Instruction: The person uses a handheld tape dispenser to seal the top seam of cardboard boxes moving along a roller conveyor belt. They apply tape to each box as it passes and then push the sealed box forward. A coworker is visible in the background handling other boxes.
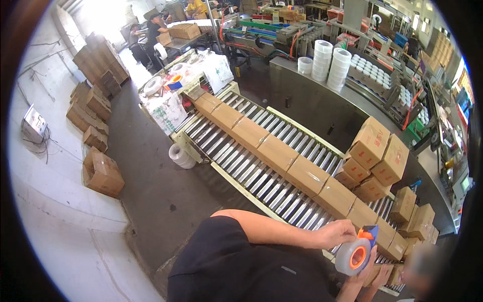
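My right hand (363, 272) is wrapped round a blue and orange tape dispenser (371, 233) loaded with a large roll of clear tape (345, 255). Beside the top of the roll, my left hand (336, 234) has its fingers pinched together. Whether a strip of tape is between those fingertips is too small to see. Both hands are over the near side of a roller conveyor (246, 173). A long row of closed brown cartons (274, 153) lies end to end along it, passing just beyond my hands.
Stacked cartons (375, 148) stand on the conveyor's far side. A co-worker's hand (375, 288) is close by at the lower right. A cluttered table (168, 113) adjoins the conveyor's far end. Tape rolls (181, 157) sit on the floor, and boxes (103, 173) line the left wall.
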Demonstrator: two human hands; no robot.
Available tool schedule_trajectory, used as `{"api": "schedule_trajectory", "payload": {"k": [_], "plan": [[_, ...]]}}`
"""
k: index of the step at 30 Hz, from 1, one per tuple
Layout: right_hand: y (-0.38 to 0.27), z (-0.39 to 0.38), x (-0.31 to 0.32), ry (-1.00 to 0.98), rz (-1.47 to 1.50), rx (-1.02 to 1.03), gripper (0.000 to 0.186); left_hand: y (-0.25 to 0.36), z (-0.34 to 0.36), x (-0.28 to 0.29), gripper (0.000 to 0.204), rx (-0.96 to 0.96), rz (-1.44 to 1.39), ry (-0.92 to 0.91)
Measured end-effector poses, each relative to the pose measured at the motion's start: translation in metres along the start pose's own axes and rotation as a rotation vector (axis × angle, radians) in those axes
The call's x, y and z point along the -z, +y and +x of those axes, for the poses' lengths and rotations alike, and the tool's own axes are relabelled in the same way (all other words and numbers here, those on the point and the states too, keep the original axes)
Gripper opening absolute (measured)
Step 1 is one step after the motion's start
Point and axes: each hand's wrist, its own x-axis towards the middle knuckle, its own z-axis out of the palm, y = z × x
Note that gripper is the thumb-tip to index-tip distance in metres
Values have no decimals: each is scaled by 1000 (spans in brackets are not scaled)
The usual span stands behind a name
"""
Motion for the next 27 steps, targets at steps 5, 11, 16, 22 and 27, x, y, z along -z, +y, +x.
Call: {"api": "schedule_trajectory", "payload": {"k": [5,11,16,22,27], "plan": [[-9,1,5,-54,10,180,50,-18,18,2,17,-269,-109,22],[-31,-12,13,-102,322,-90,46,23,26,4,2,-284,4,-61],[-33,-43,24,23,409,7,48,23,37,-27,8,-478,183,-145],[-17,-64,21,92,497,85,55,10,49,-28,7,22,-379,-333],[-22,-66,17,110,429,143,56,5,60,-14,21,-139,-298,-536]]}}
